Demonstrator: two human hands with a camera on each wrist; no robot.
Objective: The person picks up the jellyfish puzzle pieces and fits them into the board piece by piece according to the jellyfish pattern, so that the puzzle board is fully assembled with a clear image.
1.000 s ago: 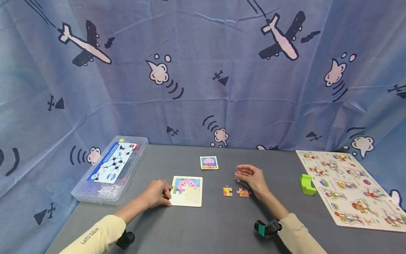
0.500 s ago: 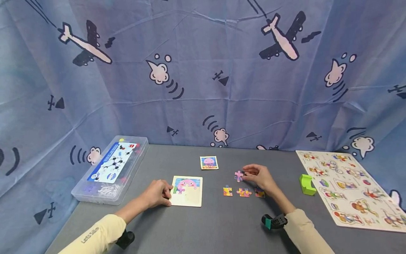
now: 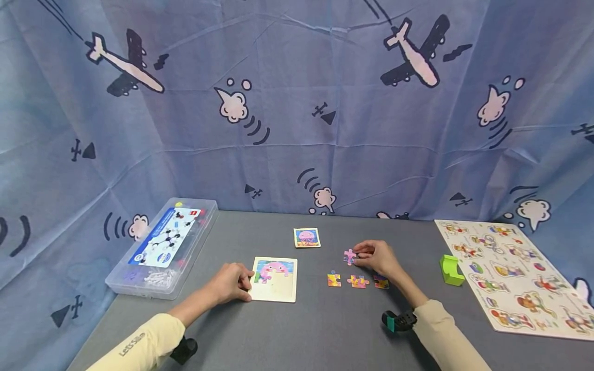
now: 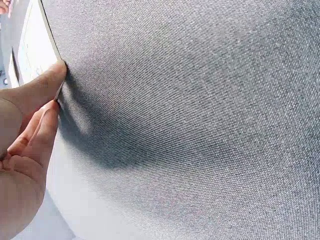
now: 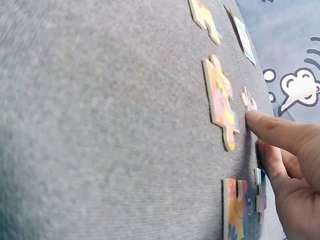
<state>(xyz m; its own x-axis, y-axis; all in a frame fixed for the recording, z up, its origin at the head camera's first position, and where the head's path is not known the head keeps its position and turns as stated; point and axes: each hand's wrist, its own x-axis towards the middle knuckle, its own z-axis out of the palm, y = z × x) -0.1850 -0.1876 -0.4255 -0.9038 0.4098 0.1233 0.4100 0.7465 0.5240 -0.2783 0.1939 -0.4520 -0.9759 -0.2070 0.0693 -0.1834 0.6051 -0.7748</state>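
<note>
My left hand [image 3: 231,282] pinches the left edge of a square puzzle tray [image 3: 274,293] between thumb and fingers; the left wrist view shows the grip on its corner. Pink octopus pieces fill the tray's upper part, and bare board shows below. With thumb and finger, my right hand [image 3: 378,258] pinches the right side of a pink puzzle piece [image 3: 349,256] at the table. Nearer lie a yellow piece [image 3: 334,279], a yellow-pink piece [image 3: 358,281] and a dark-cornered piece [image 3: 381,282]. Another piece [image 5: 261,195] lies beneath the right hand, hidden in the head view.
A small octopus picture card [image 3: 307,238] lies behind the tray. A clear plastic case [image 3: 185,257] stands at the left. To the right are a green block [image 3: 451,270] and a large picture board [image 3: 515,278]. A blue curtain [image 3: 278,103] hangs behind the table.
My right hand has shifted slightly right, uncovering the pink piece and the dark-cornered piece. My left hand and the tray have stayed put.
</note>
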